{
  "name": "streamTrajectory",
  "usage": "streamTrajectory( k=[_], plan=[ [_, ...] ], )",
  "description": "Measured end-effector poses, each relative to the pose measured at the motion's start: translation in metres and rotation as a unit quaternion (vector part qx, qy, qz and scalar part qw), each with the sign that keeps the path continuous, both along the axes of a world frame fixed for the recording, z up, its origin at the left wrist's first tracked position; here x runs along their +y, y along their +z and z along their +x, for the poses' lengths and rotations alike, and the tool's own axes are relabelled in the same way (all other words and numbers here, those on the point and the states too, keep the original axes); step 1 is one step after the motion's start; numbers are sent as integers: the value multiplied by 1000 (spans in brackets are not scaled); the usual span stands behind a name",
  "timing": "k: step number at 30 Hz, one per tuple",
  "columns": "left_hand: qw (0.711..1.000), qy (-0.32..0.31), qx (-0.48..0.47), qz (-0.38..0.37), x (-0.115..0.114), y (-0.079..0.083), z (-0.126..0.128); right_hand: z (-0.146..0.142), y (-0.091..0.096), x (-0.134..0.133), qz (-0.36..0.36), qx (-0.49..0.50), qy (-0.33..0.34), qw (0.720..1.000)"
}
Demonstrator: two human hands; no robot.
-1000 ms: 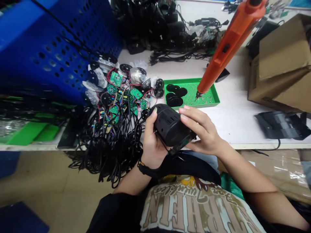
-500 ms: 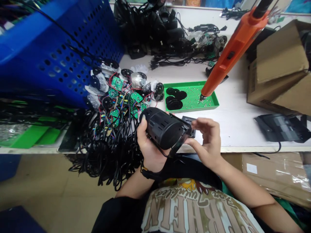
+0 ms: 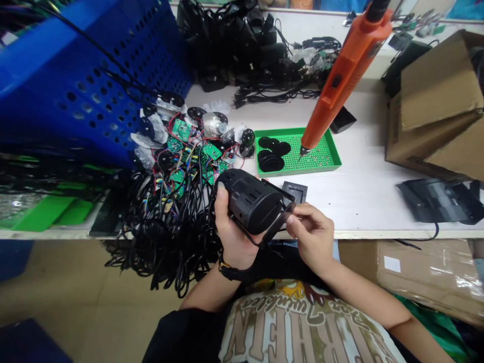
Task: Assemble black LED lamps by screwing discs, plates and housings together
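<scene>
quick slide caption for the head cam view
Left hand holds a black cylindrical housing, right hand pinching its thin framed cover

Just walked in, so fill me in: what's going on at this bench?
A person grips a black cylindrical housing in their left hand while their right hand pinches a thin dark frame at its end. Nearby on the bench, a green tray holds black discs, an orange electric screwdriver hangs with its tip over the tray, and green circuit boards with black cables lie heaped beside a blue perforated crate.
</scene>
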State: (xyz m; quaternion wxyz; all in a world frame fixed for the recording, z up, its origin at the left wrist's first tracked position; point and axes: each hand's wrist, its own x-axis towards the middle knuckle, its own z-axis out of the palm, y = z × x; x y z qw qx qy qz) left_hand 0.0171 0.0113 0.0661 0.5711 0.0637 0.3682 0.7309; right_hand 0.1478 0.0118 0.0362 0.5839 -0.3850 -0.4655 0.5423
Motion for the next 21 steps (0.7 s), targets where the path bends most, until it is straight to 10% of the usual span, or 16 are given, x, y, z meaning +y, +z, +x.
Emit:
streamTrajectory(
  k=[8, 14, 21],
  plan=[
    [998, -7, -58, -39, -4, 8, -2, 1, 7, -2, 78, -124, -39, 988],
    [998, -14, -59, -32, -6, 11, -1, 15, 1, 7, 323, -309, -112, 887],
    [996, 1, -81, -47, -1, 7, 3, 20, -17, 15, 431, -365, -130, 815]
  ],
)
